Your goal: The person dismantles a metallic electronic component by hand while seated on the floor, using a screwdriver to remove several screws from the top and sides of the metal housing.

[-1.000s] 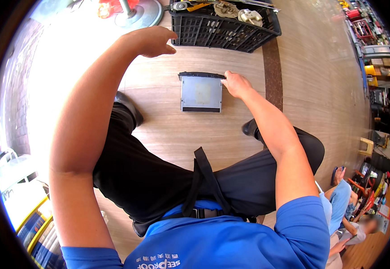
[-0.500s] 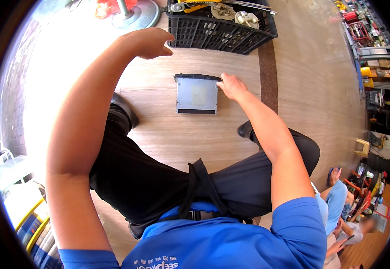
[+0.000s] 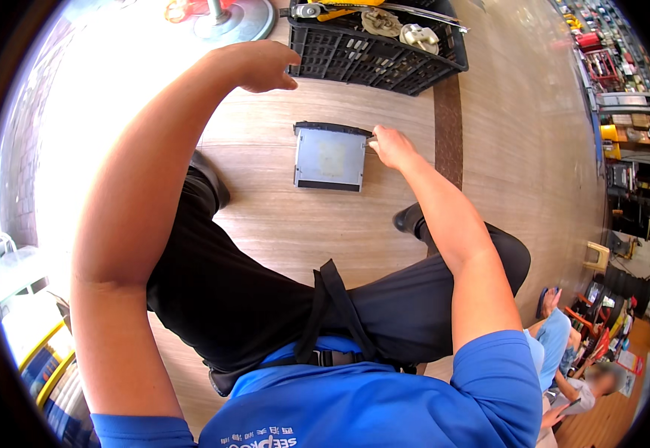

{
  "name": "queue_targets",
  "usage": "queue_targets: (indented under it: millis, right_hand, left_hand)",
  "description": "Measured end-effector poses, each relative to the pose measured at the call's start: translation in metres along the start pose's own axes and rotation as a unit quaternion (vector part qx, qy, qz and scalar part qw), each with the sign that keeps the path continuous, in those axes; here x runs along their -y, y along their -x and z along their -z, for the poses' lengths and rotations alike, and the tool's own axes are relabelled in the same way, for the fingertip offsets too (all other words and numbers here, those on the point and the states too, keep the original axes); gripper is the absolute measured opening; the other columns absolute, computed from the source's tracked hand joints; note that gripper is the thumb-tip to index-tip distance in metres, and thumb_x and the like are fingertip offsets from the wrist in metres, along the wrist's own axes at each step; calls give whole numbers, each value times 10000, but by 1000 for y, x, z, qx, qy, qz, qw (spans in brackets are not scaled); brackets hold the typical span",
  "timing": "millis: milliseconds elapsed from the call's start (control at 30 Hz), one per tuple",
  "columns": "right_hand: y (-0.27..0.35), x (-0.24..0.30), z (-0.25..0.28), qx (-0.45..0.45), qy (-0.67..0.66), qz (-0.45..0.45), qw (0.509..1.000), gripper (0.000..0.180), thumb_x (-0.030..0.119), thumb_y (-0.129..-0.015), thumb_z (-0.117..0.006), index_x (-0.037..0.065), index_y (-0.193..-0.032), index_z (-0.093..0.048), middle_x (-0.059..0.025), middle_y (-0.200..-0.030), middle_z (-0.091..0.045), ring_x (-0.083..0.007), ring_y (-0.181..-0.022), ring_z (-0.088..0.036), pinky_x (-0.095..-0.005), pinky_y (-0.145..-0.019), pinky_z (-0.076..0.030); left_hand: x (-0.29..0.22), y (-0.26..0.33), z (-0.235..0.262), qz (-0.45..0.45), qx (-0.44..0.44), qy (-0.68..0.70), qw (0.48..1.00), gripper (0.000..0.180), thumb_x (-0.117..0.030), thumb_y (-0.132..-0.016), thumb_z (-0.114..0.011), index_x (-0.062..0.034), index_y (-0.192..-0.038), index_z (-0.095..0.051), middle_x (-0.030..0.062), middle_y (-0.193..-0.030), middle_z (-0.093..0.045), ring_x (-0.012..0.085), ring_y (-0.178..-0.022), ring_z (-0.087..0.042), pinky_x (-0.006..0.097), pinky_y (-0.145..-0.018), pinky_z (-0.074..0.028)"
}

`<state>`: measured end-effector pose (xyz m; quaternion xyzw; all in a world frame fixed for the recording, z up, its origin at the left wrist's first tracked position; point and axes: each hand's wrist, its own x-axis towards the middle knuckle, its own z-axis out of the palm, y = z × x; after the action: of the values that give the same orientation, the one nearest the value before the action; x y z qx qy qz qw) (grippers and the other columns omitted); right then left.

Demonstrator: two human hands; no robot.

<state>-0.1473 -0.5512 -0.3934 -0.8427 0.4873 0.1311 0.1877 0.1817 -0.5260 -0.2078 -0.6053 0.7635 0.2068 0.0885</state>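
Floor (image 3: 295, 231) of pale wood-look planks carries a flat grey metal unit (image 3: 330, 157), a box-shaped car-stereo-like case with a dark front edge, lying flat at about twelve o'clock from the seated person's knees. The right hand (image 3: 391, 145) rests at the unit's three o'clock edge, fingers curled against its upper right corner and closed on something small and metallic there; what that piece is cannot be told. The left hand (image 3: 259, 66) hangs in the air at about eleven o'clock from the unit, well apart from it, fingers loosely bent and holding nothing, just beside the near left corner of a black plastic crate (image 3: 373, 54). The crate sits at twelve o'clock beyond the unit, not touching it, with metal parts and a yellow-handled tool inside. A round metal stand base (image 3: 235, 21) lies at eleven o'clock, in bright glare. The person wears a blue shirt, black trousers and dark shoes. At four o'clock, far off, another person (image 3: 564, 351) in blue sits low near shelving.
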Motion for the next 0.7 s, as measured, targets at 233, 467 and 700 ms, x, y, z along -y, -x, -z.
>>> queue_targets:
  millis: [233, 467, 700]
  right_hand:
    - [2, -6, -8, -56, 48, 54, 996, 184, 115, -904, -580, 70, -1076, -534, -169, -1053, -642, -385, -1015, -610, -477, -838, -506]
    - [-6, -13, -18, -68, 15, 78, 995, 202, 91, -862, -640, 76, -1054, -582, -157, -1040, -640, -351, -1012, -617, -459, -857, -507]
    - [2, 15, -1, -36, -21, -69, 997, 260, 300, -959, -549, 50, -1031, -556, -216, -980, -677, -409, -948, -641, -499, -814, -514]
  left_hand:
    - [-3, 0, 0, -1, -5, -4, 1000, 521, -325, -947, -616, -78, -1391, -502, 151, -1376, -547, 321, -1264, -523, 422, -1063, -416]
    - [-4, 1, 6, -5, 11, -2, 1000, 528, -322, -940, -622, -81, -1394, -498, 150, -1374, -548, 323, -1266, -519, 418, -1063, -417]
    - [-2, 2, 4, -1, 8, 1, 1000, 519, -324, -939, -623, -91, -1388, -506, 151, -1357, -562, 328, -1235, -542, 413, -1031, -440]
